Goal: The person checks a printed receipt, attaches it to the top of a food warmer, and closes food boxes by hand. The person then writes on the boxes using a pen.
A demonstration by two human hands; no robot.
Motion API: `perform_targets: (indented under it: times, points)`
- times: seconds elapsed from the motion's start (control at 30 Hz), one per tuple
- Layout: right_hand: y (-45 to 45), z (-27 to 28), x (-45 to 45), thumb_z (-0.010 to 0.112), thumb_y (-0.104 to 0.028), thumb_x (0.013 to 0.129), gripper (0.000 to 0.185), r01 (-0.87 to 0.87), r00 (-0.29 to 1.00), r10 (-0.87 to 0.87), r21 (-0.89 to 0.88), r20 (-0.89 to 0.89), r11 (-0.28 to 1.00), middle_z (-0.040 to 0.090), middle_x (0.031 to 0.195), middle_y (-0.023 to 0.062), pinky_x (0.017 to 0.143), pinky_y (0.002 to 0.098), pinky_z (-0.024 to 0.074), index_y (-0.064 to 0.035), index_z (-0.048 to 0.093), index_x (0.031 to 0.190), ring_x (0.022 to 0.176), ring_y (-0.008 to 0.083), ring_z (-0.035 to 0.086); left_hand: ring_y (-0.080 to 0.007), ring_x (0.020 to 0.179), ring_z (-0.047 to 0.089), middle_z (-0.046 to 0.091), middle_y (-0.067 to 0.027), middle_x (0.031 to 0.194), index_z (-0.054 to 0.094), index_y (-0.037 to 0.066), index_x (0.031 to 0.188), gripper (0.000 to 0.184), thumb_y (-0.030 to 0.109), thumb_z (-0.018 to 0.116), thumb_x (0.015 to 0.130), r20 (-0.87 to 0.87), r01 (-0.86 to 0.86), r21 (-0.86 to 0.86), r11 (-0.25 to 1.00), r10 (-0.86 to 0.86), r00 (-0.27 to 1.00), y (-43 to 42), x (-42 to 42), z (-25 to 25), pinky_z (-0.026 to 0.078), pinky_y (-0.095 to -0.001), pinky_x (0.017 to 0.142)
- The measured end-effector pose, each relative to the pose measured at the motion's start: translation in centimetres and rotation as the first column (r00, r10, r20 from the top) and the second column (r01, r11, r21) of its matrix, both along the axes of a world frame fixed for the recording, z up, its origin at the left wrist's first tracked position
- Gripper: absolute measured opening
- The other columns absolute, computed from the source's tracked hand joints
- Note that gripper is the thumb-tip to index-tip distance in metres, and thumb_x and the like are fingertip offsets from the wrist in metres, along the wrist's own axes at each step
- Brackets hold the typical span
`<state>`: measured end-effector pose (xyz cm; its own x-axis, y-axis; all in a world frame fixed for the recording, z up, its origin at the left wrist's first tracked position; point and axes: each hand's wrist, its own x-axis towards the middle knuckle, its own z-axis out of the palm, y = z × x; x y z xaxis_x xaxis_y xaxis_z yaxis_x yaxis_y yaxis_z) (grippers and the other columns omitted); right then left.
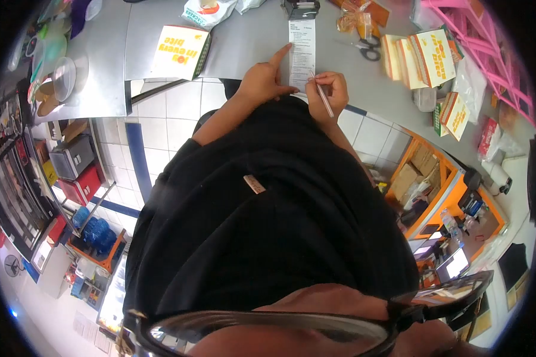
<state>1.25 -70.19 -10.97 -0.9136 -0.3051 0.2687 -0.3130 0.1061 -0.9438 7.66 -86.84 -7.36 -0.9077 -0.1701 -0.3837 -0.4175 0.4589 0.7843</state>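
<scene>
Apparently marking the receipt [302, 55], flat on the desk [244, 35] — pinching a pen [324, 101] in the right hand [335, 90], spreading the left hand [261, 81] wide at the receipt's edge — next, needing to keep it steady.

Wht receipt [304, 53], blk-printed; pen [325, 102] pinkish, prob.; tbl [250, 41] grey.

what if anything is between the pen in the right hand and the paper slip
Nothing visible: the right hand holds the pen with its tip by the right edge of the paper slip. The left hand is at the slip's left side, not between them.
</scene>
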Motion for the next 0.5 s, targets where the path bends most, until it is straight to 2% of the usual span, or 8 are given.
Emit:
perform_targets:
  times: [0.17,0.23,0.27,0.33,0.37,0.43,0.5]
  points:
    - [-1.0,0.5,-0.3,0.067,0.008,0.070,0.018,0.013,0.999,-0.012,-0.020,0.047,1.000,0.058,0.087,0.0130,0.070,0.0290,0.0529,-0.0003,0.054,0.080,0.079,0.0198,0.062,-0.0202,0.050,0.065,0.062,-0.0044,0.057,0.023,0.014,0.150,0.104,0.028,0.085,0.067,-0.002,-0.005,0.006,1.000,0.005,1.000,-0.1,0.1,-0.1,0.052,-0.0334,0.057]
    - [-1.6,0.3,-0.6,0.065,0.009,0.072,0.017,-0.015,0.993,0.035,-0.181,0.109,0.983,0.058,0.091,0.0134,0.072,0.0285,0.0534,0.0002,0.056,0.083,0.083,0.0184,0.062,-0.0207,0.050,0.065,0.062,-0.0047,0.057,0.023,0.014,0.150,0.104,0.028,0.085,0.067,-0.016,0.002,0.008,1.000,-0.002,1.000,-0.3,0.2,-0.2,0.052,-0.0338,0.057]
    - [-1.8,0.2,-0.9,0.065,0.009,0.072,0.017,-0.016,0.994,0.036,-0.180,0.108,0.984,0.058,0.091,0.0134,0.072,0.0285,0.0534,0.0002,0.056,0.083,0.083,0.0184,0.062,-0.0210,0.050,0.064,0.062,-0.0048,0.058,0.023,0.015,0.150,0.104,0.028,0.084,0.068,-0.020,0.004,0.004,1.000,-0.004,1.000,-0.3,0.2,-0.2,0.052,-0.0341,0.057]
    - [-2.3,0.7,-1.8,0.067,0.007,0.074,0.016,-0.043,0.999,0.041,-0.096,-0.017,0.994,0.059,0.089,0.0118,0.071,0.0280,0.0533,0.0000,0.058,0.084,0.082,0.0168,0.063,-0.0214,0.050,0.064,0.062,-0.0049,0.058,0.023,0.015,0.150,0.103,0.029,0.084,0.068,-0.026,0.008,0.004,1.000,-0.008,1.000,-0.2,0.1,-0.1,0.052,-0.0344,0.057]
    - [-2.6,1.0,-2.3,0.067,0.007,0.074,0.016,-0.042,0.999,0.041,-0.094,-0.018,0.995,0.059,0.089,0.0118,0.071,0.0280,0.0533,0.0000,0.058,0.084,0.082,0.0168,0.063,-0.0216,0.050,0.065,0.063,-0.0049,0.058,0.024,0.015,0.150,0.103,0.029,0.084,0.068,-0.009,0.002,0.032,0.999,-0.002,1.000,-0.3,0.1,0.1,0.052,-0.0346,0.058]
    - [-3.1,1.0,-3.0,0.070,0.005,0.072,0.017,-0.017,0.999,0.016,0.023,0.036,1.000,0.060,0.087,0.0097,0.070,0.0275,0.0529,-0.0011,0.059,0.084,0.078,0.0163,0.064,-0.0219,0.051,0.065,0.063,-0.0049,0.058,0.024,0.015,0.150,0.102,0.029,0.084,0.068,0.007,-0.005,0.061,0.998,0.005,1.000,-0.3,0.1,0.2,0.053,-0.0349,0.058]
    - [-4.0,0.5,-3.8,0.071,0.005,0.071,0.017,-0.011,0.998,0.009,0.021,0.066,1.000,0.060,0.086,0.0088,0.069,0.0270,0.0526,-0.0016,0.060,0.083,0.075,0.0162,0.063,-0.0214,0.052,0.066,0.063,-0.0049,0.058,0.024,0.016,0.150,0.102,0.029,0.084,0.068,0.014,0.006,0.046,0.999,-0.007,1.000,-0.3,0.1,0.3,0.053,-0.0349,0.058]
